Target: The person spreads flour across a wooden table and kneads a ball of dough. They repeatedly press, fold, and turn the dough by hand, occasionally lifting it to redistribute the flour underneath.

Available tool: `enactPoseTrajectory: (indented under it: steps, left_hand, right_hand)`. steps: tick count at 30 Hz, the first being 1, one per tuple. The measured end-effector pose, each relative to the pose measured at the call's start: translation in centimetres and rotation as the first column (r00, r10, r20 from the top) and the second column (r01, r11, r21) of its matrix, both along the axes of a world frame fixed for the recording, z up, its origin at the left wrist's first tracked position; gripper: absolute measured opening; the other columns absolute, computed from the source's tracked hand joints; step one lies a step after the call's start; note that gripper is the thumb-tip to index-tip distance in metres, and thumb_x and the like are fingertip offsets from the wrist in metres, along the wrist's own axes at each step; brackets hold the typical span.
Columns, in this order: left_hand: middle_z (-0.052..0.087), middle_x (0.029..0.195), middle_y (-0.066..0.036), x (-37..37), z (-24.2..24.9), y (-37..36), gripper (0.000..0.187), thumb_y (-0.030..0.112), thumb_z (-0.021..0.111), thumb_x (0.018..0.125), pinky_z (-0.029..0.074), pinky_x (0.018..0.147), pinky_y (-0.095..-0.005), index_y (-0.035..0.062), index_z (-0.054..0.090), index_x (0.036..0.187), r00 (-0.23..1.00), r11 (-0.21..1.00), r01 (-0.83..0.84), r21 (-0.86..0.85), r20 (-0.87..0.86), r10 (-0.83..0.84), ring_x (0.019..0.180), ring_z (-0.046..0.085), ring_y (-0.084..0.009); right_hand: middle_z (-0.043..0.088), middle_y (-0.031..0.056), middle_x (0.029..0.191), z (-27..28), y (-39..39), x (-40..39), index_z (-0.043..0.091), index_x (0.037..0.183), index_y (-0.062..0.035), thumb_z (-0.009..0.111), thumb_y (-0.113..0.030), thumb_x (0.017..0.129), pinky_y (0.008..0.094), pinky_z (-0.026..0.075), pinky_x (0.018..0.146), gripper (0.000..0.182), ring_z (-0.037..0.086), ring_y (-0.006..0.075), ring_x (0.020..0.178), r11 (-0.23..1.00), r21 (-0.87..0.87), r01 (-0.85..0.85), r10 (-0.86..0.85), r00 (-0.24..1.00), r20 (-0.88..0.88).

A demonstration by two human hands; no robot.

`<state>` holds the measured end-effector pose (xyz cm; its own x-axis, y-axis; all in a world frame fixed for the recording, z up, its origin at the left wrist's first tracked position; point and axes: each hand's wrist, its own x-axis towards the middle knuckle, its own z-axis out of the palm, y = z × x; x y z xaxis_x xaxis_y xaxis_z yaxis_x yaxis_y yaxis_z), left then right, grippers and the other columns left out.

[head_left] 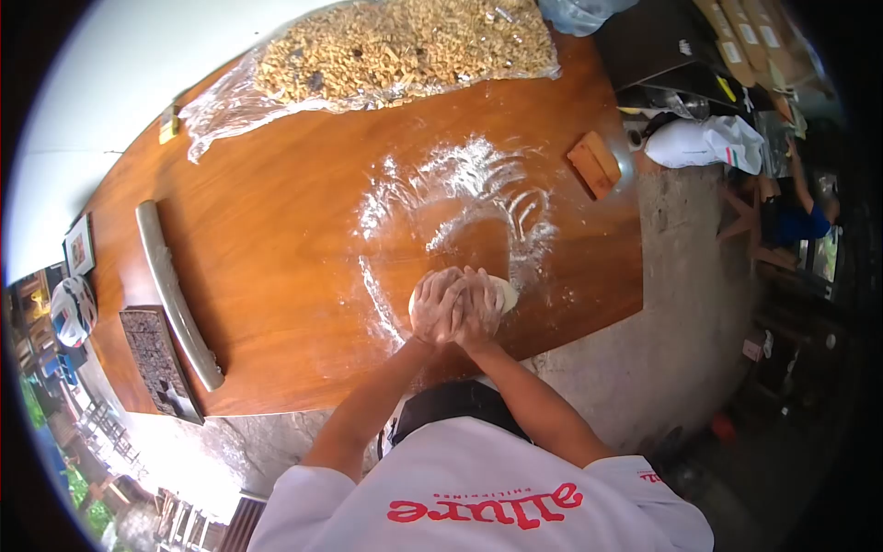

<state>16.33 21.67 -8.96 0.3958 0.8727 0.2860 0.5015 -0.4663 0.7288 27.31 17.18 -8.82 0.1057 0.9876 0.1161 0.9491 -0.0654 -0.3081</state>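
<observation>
Dough (508, 294) lies on the bench (276, 276) under the left hand (435, 308) and right hand (481, 308), both partly open, fingers overlapping, pressing rather than gripping. It looks gathered into 1 lump, kneading seemingly underway, smoothness unclear; flour (474, 166) lies smeared beyond both hands.

- Looking down on a broad, glossy orange-brown wooden table (276, 230) with straight near and right edges.
- Seeing rough, mottled grey concrete floor (681, 276) spreading past the table's right side.
- Facing a smooth, plain white wall-like surface (110, 101) beyond the upper-left edge.
- Catching strong white daylight washing out the ground at lower left.
- Glimpsing bright green foliage (77, 488) at the far lower left, near pale slatted furniture (184, 527), too distorted for identifying.
- Fading into deep shadow at lower right, among dark, indistinct shapes.
</observation>
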Motion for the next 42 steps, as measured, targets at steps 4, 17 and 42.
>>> enactPoseTrajectory:
  steps: [4, 17, 42]
  left_hand:
    - [0.058, 0.129, -0.016, 0.5, -0.7, 7.1, 0.039, 0.025, 0.053, 0.091, 0.03, 0.112, -0.0527, 0.0071, 0.06, 0.125, 0.987, 0.995, -0.101, -0.008, -0.123, 0.099, 0.125, 0.051, -0.0343]
    - [0.062, 0.122, -0.016, 2.8, 2.2, 10.4, 0.032, 0.028, 0.052, 0.1, 0.046, 0.097, -0.0463, 0.0066, 0.063, 0.122, 0.908, 0.909, -0.413, -0.052, -0.098, 0.407, 0.115, 0.057, -0.0385]
    - [0.07, 0.096, -0.013, -0.5, 1.0, 2.3, 0.028, 0.025, 0.065, 0.087, 0.051, 0.083, -0.0382, 0.0046, 0.067, 0.105, 0.95, 0.877, -0.153, -0.456, 0.177, 0.258, 0.094, 0.067, -0.0272]
  right_hand:
    - [0.055, 0.0099, 0.138, -0.5, 7.3, 0.5, 0.058, 0.133, -0.0099, 0.047, -0.037, 0.094, 0.0534, 0.027, 0.11, 0.049, 0.047, 0.0302, 0.132, 0.998, -0.055, 0.043, -0.041, 0.998, 0.04]
    - [0.068, 0.0122, 0.114, -0.6, 20.4, 6.4, 0.067, 0.114, -0.0064, 0.054, -0.021, 0.093, 0.0424, 0.046, 0.097, 0.029, 0.061, 0.0333, 0.11, 0.982, -0.041, -0.184, 0.05, 0.465, -0.884]
    - [0.07, 0.0176, 0.111, 3.7, 9.4, 3.9, 0.071, 0.1, -0.0054, 0.055, -0.029, 0.094, 0.045, 0.048, 0.093, 0.029, 0.064, 0.0343, 0.109, 0.963, 0.257, 0.079, 0.046, 0.892, -0.449]
